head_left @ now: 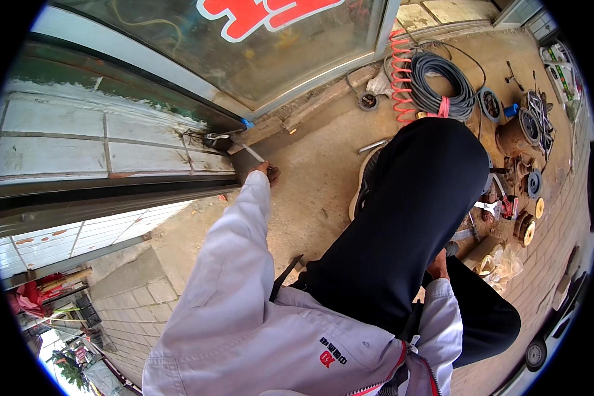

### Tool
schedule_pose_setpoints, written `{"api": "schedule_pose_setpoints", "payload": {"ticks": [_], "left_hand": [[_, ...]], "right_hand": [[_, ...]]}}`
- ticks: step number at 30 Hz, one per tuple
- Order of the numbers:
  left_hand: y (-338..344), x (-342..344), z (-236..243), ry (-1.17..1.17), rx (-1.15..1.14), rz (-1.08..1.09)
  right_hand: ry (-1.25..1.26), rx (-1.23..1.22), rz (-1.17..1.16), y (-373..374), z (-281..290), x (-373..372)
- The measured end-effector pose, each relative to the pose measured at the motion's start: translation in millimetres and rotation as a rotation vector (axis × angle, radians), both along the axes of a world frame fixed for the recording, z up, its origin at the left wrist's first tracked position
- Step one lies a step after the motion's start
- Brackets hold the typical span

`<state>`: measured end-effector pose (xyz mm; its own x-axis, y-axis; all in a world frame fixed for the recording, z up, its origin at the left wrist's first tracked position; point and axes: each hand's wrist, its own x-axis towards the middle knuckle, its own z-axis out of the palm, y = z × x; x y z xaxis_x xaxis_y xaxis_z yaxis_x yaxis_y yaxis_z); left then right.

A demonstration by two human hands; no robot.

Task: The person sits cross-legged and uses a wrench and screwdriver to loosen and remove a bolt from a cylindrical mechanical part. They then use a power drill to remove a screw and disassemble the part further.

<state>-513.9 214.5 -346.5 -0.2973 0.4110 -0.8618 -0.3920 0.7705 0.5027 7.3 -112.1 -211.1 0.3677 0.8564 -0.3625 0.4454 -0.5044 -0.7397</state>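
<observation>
My left hand (270, 173) reaches out toward the foot of the door frame, its fingers closed around a slim, pale, straight tool (252, 153). The tool's far end points at a small metal fitting (216, 138) low at the corner of the tiled wall; I cannot tell whether they touch. My right hand (437, 266) is down between my bent legs, against the dark trousers. My thigh hides its fingers and anything in them. A short metal tool (374, 146) lies on the ground beside my shoe (363, 185).
A glass door (297, 56) stands ahead, with a wooden strip (320, 102) along its base. Farther right lie a coiled black hose (435, 82), a red spiral hose (400, 76), a rusty pot (515, 135) and pliers-like red-handled tool (509, 206). A white car (551, 336) is at lower right.
</observation>
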Motion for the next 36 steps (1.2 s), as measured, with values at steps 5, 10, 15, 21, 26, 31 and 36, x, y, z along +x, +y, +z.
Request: {"api": "schedule_pose_setpoints", "payload": {"ticks": [5,10,15,21,26,31,36], "left_hand": [[22,39,26,-0.127,-0.002,0.108],[38,38,12,-0.298,0.093,0.292],[61,35,0,-0.286,0.128,0.287],[99,35,-7,-0.326,0.216,0.433],[103,54,-7,-0.276,0.241,0.479],[72,88,-4,-0.164,0.316,0.399],[51,97,-8,-0.167,0.208,0.433]], "right_hand": [[-0.049,-0.003,0.012,-12,-15,11],[0.025,0.008,0.018,-13,-26,13],[0.182,-0.051,-0.09,-14,-24,11],[-0.037,-0.054,0.132,-20,-28,9],[-0.003,-0.179,0.092,-23,-20,2],[0.02,-0.244,0.084,-23,-14,-2],[0.027,-0.273,0.086,-25,-11,-3]]}}
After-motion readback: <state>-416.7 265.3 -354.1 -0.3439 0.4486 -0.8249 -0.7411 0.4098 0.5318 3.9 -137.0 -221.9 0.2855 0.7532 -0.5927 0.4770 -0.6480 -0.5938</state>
